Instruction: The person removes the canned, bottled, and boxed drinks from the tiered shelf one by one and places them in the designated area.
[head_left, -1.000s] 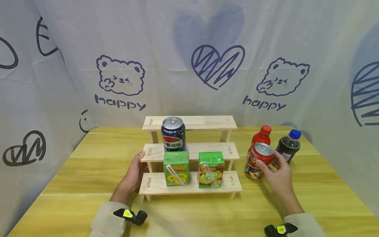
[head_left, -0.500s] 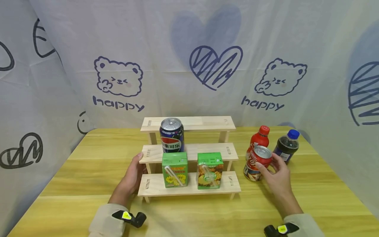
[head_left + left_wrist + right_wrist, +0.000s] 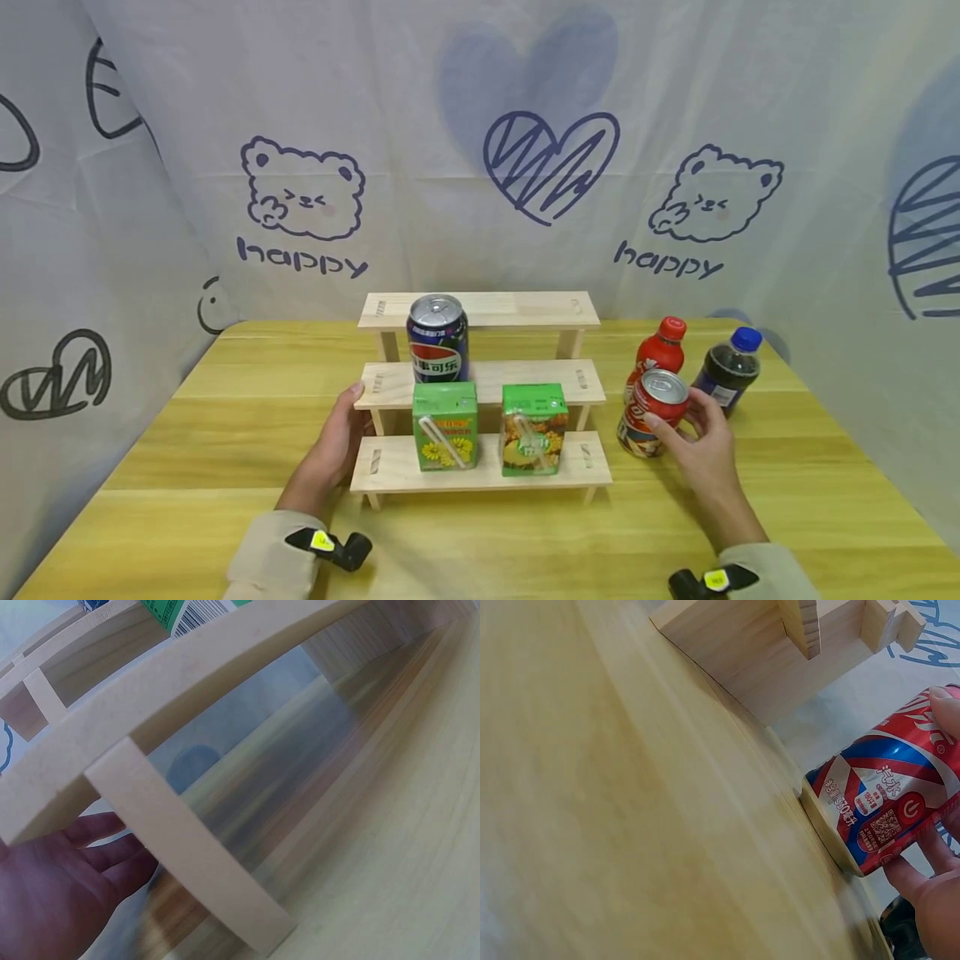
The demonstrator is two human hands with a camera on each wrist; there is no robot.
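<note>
My right hand (image 3: 701,442) grips a red soda can (image 3: 654,414) by its upper part, thumb in front and fingers on the far right side. In the right wrist view the can's base is right at the table surface. At the left end of a three-tier wooden shelf (image 3: 581,458), my left hand (image 3: 337,442) holds the middle tier's edge, thumb at the board and fingers curling in below it. A dark blue cola can (image 3: 438,342) stands on the middle tier. Two green juice boxes (image 3: 446,427) stand apart on the lowest tier.
Close behind the red can stands a red-capped bottle (image 3: 660,350). A dark drink bottle with a blue cap (image 3: 729,367) stands to its right, near my right fingers. White printed cloth (image 3: 427,217) hangs behind the wooden table (image 3: 480,550).
The red can has shifted and tilted slightly in my right hand, opening a little more view of the bottle behind. My left hand keeps its place at the shelf.
</note>
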